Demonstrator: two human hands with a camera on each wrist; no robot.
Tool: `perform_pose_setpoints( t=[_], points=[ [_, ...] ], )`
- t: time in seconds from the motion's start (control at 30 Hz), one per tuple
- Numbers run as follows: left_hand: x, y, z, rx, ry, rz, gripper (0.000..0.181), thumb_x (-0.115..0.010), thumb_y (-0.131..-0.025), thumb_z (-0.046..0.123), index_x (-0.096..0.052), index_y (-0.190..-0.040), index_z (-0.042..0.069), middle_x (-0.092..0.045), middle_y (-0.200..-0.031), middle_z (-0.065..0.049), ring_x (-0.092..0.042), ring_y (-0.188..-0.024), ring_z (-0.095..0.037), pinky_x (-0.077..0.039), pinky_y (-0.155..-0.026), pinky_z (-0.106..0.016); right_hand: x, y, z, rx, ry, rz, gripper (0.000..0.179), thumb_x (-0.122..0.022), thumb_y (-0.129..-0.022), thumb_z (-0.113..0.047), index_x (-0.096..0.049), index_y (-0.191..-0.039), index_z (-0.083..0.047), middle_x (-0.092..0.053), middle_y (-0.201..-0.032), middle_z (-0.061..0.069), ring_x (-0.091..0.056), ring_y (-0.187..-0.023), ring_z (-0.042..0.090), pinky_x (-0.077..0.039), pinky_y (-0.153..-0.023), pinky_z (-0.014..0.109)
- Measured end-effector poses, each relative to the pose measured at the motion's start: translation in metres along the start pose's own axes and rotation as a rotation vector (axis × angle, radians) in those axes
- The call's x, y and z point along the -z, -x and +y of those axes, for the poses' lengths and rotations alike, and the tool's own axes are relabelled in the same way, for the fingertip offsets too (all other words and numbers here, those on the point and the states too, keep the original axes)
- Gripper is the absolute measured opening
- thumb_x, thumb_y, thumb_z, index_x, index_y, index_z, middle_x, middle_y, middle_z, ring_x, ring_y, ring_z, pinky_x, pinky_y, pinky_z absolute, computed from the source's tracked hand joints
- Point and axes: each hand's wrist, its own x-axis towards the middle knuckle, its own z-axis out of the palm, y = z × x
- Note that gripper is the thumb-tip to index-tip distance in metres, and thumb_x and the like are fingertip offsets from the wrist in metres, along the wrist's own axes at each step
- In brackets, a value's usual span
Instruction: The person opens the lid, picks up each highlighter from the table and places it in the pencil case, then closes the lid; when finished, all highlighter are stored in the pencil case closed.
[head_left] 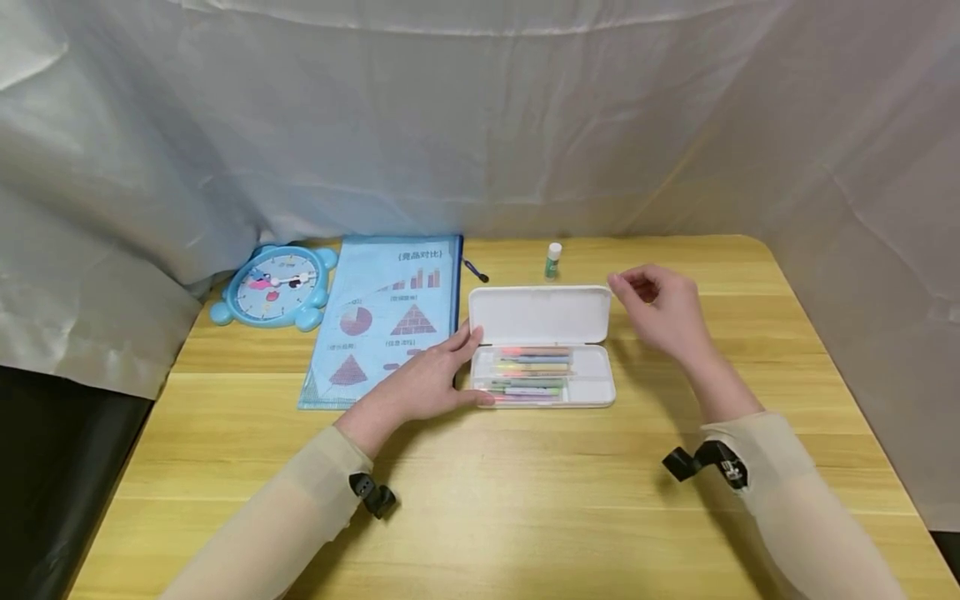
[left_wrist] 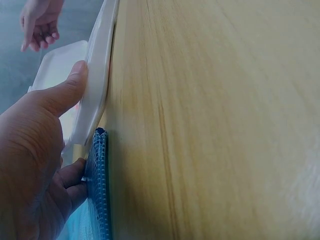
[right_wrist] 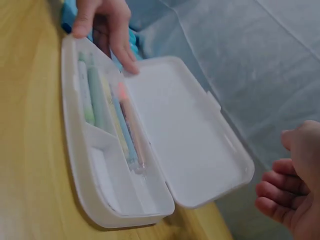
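A white pencil case (head_left: 592, 392) lies unfolded on the table, its lid (head_left: 540, 317) tipped back toward the far side. Several pastel pens (head_left: 534, 367) fill its left and back parts. My left hand (head_left: 427, 379) holds the case by its left end. Its thumb (left_wrist: 75, 82) presses the front corner, while a finger (right_wrist: 127, 62) reaches the lid beside the hinge in the right wrist view. Just right of the lid's far corner hovers my right hand (head_left: 663, 312), fingers loosely bent, with nothing in them.
Left of the case lies a blue mesh zip folder (head_left: 375, 325) with printed charts, partly under my left hand. Beyond it sits a blue toy clock (head_left: 276, 287). A glue stick (head_left: 552, 262) stands behind the lid, near a small dark zip pull (head_left: 476, 271). Grey curtains (head_left: 525, 125) border the table.
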Motion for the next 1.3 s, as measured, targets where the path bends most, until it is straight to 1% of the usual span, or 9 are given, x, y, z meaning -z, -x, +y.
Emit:
perform_pose_setpoints(
  t=[0.1, 0.27, 0.4, 0.5, 0.6, 0.7, 0.9, 1.03, 1.3],
  points=[
    [0.0, 0.001, 0.001, 0.0, 0.005, -0.003, 0.111, -0.068, -0.093, 0.072, -0.01, -0.169, 0.017, 0.0, -0.175, -0.012, -0.037, -0.151, -0.037, -0.04, -0.116, -0.047, 0.001, -0.007, 0.008, -0.107, -0.036, -0.047, 0.053, -0.059, -0.109, -0.043, -0.077, -0.109, 0.007, -0.075, -0.097, 0.023, -0.071, -0.083, 0.025, -0.055, -0.071, 0.021],
    [0.0, 0.001, 0.002, -0.001, 0.002, 0.003, 0.111, -0.068, -0.092, 0.072, -0.01, -0.169, 0.017, 0.0, -0.175, -0.011, -0.036, -0.151, -0.036, -0.041, -0.116, -0.047, -0.001, -0.017, 0.015, -0.295, -0.148, -0.221, 0.074, -0.048, -0.111, -0.053, -0.072, -0.114, 0.017, -0.075, -0.105, 0.027, -0.075, -0.09, 0.032, -0.061, -0.081, 0.036],
    [0.0, 0.0, 0.003, -0.01, 0.002, -0.008, 0.11, -0.066, -0.093, 0.072, -0.009, -0.169, 0.016, 0.0, -0.175, -0.011, -0.036, -0.151, -0.035, -0.042, -0.115, -0.046, -0.003, -0.021, 0.015, -0.44, -0.209, -0.311, 0.075, -0.05, -0.11, -0.053, -0.07, -0.116, 0.02, -0.076, -0.095, 0.021, -0.075, -0.082, 0.027, -0.062, -0.082, 0.042],
    [-0.001, 0.0, 0.003, -0.018, 0.003, -0.011, 0.11, -0.067, -0.093, 0.071, -0.009, -0.169, 0.016, 0.0, -0.175, -0.011, -0.037, -0.151, -0.035, -0.044, -0.114, -0.045, -0.004, -0.021, 0.015, -0.507, -0.222, -0.353, 0.072, -0.053, -0.11, -0.051, -0.07, -0.113, 0.019, -0.074, -0.086, 0.016, -0.074, -0.074, 0.023, -0.063, -0.077, 0.041],
    [-0.001, 0.0, 0.004, -0.02, 0.002, -0.007, 0.11, -0.068, -0.093, 0.071, -0.009, -0.169, 0.016, 0.0, -0.175, -0.01, -0.037, -0.151, -0.035, -0.043, -0.114, -0.045, -0.004, -0.02, 0.014, -0.526, -0.223, -0.369, 0.071, -0.053, -0.11, -0.05, -0.07, -0.112, 0.018, -0.073, -0.083, 0.015, -0.073, -0.071, 0.022, -0.064, -0.074, 0.039],
    [-0.001, 0.0, 0.004, -0.006, 0.01, 0.009, 0.117, -0.07, -0.091, 0.071, 0.001, -0.17, 0.022, 0.0, -0.176, -0.006, -0.039, -0.15, -0.035, -0.042, -0.115, -0.046, -0.004, -0.019, 0.015, -0.52, -0.227, -0.36, 0.07, -0.054, -0.11, -0.05, -0.07, -0.113, 0.018, -0.074, -0.085, 0.016, -0.074, -0.072, 0.023, -0.064, -0.074, 0.039],
    [-0.002, -0.002, 0.005, 0.046, 0.068, 0.066, 0.141, -0.079, -0.084, 0.07, 0.031, -0.162, 0.029, -0.027, -0.172, -0.012, -0.055, -0.138, -0.034, -0.047, -0.11, -0.046, -0.003, -0.017, 0.017, -0.52, -0.225, -0.358, 0.075, -0.055, -0.107, -0.056, -0.07, -0.114, 0.018, -0.073, -0.091, 0.018, -0.073, -0.078, 0.024, -0.063, -0.078, 0.039],
    [-0.002, -0.002, 0.005, 0.071, 0.089, 0.063, 0.145, -0.08, -0.083, 0.07, 0.03, -0.164, 0.022, -0.035, -0.167, -0.017, -0.056, -0.137, -0.034, -0.047, -0.11, -0.046, -0.002, -0.015, 0.016, -0.518, -0.259, -0.366, 0.074, -0.056, -0.108, -0.053, -0.069, -0.119, 0.019, -0.073, -0.099, 0.022, -0.073, -0.082, 0.024, -0.062, -0.082, 0.039],
    [-0.005, 0.001, 0.004, 0.066, 0.153, 0.117, 0.14, -0.086, -0.082, 0.062, 0.019, -0.167, 0.028, -0.049, -0.159, -0.017, -0.061, -0.13, -0.03, -0.051, -0.104, -0.045, -0.001, -0.005, 0.013, -0.453, -0.372, -0.401, 0.072, -0.056, -0.109, -0.047, -0.062, -0.13, 0.022, -0.066, -0.128, 0.036, -0.074, -0.1, 0.02, -0.056, -0.096, 0.044]
  ],
)
